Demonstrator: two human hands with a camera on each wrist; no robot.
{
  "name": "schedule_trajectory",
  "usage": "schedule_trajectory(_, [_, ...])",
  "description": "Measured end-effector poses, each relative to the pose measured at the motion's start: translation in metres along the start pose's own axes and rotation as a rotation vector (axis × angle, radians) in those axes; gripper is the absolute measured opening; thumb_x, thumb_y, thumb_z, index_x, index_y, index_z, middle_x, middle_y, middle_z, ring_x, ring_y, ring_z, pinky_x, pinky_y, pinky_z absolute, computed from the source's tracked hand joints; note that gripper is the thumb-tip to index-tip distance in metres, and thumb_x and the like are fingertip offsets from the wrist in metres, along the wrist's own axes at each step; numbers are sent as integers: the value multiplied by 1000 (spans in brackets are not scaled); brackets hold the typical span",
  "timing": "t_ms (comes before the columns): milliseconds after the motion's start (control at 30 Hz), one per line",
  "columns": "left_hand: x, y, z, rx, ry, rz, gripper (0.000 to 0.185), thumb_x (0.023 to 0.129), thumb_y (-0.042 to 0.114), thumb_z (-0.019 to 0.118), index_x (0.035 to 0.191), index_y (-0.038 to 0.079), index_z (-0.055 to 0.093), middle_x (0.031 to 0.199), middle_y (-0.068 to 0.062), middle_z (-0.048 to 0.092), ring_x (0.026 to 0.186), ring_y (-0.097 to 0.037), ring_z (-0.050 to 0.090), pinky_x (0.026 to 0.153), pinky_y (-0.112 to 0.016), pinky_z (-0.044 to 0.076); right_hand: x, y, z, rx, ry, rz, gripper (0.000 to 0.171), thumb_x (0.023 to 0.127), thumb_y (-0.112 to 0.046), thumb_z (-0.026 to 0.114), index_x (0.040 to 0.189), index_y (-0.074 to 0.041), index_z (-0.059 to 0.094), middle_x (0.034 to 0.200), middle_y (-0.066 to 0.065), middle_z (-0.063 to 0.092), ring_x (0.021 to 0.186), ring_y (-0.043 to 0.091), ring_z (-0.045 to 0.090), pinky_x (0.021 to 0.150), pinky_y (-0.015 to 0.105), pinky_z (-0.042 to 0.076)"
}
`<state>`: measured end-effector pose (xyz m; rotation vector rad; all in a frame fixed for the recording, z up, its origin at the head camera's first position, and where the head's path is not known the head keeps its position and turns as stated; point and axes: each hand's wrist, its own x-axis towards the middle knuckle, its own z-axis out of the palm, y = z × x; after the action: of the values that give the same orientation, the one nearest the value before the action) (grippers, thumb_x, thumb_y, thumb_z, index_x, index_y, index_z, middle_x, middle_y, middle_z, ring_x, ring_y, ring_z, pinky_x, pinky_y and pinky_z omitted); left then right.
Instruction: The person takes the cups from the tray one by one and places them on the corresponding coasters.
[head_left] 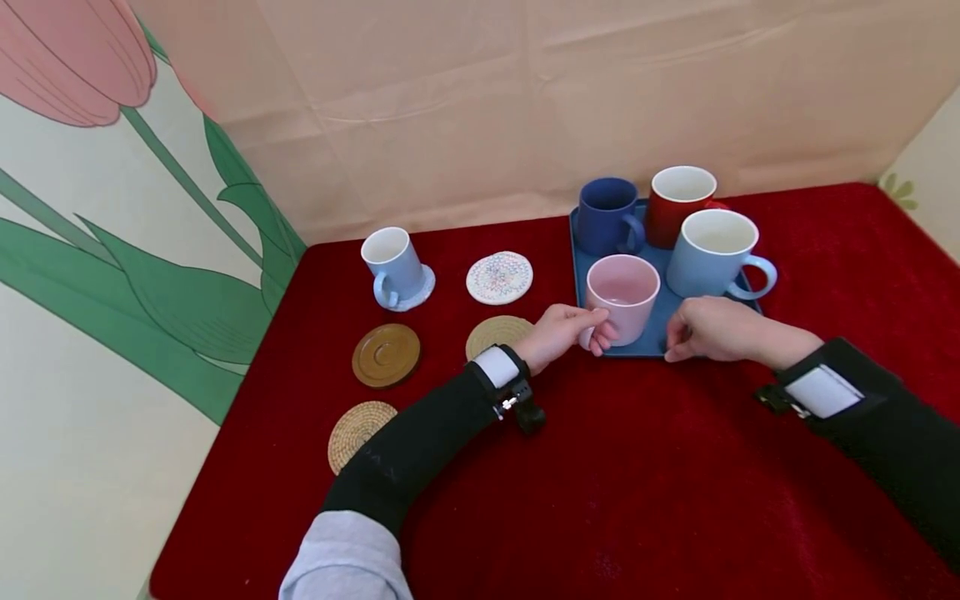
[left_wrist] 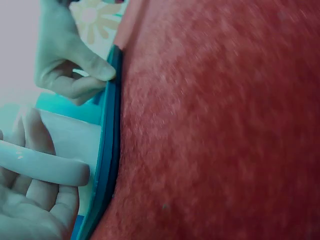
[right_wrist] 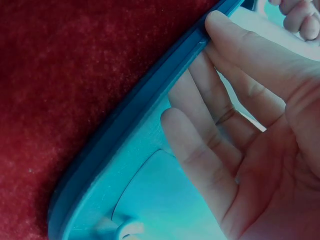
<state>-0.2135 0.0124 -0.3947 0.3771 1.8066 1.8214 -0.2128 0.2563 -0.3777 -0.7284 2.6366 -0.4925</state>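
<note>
On the front left corner of a blue tray (head_left: 656,321) stands a pink mug (head_left: 633,312). My left hand (head_left: 558,337) grips it by the handle (left_wrist: 45,167), fingers passing behind the handle in the left wrist view. With thumb and fingers my right hand (head_left: 712,327) pinches the tray's front rim (right_wrist: 145,85), to the right of the pink mug. Behind these, the tray also bears a dark blue mug (head_left: 600,221), a red mug (head_left: 667,212) with a white inside, and a large light blue mug (head_left: 701,262) with its handle to the right.
Left on the red cloth (head_left: 600,492), a small light blue mug (head_left: 405,268) stands on a pale coaster (head_left: 428,283). A white patterned coaster (head_left: 499,278), a brown coaster (head_left: 386,356) and two woven coasters (head_left: 498,333) lie nearby, partly under my left arm. A draped wall stands behind.
</note>
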Motion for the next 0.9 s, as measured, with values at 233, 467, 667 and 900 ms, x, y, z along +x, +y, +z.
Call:
schedule_trajectory(233, [1, 1, 2, -46, -67, -18, 40, 105, 17, 41, 77, -9, 54, 66, -6, 53, 61, -15, 51, 65, -24, 46, -1, 1, 0, 12, -6, 10, 15, 83, -19, 78, 71, -19, 69, 63, -5, 59, 61, 14, 50, 58, 32, 41])
schedule_trajectory(467, [-2, 0, 10, -37, -31, 23, 42, 106, 16, 38, 66, 2, 40, 63, -5, 37, 60, -15, 41, 62, -23, 36, -2, 3, 1, 13, 6, 10, 15, 83, -19, 78, 71, -20, 69, 64, -6, 60, 61, 13, 50, 58, 31, 42])
schedule_trajectory(667, [-5, -4, 15, -47, 30, 44, 42, 106, 16, 39, 66, 2, 40, 63, -4, 37, 59, -13, 39, 61, -23, 33, -2, 3, 2, 14, 20, 14, 15, 83, -20, 78, 71, -21, 69, 64, -6, 60, 62, 14, 50, 57, 32, 41])
schedule_trajectory(900, [-10, -8, 18, -79, 29, 57, 43, 106, 17, 38, 66, 2, 40, 64, -4, 37, 60, -13, 39, 62, -23, 33, -2, 2, 3, 3, 38, 6, 16, 82, -20, 79, 70, -21, 68, 63, -7, 59, 61, 14, 50, 57, 32, 41])
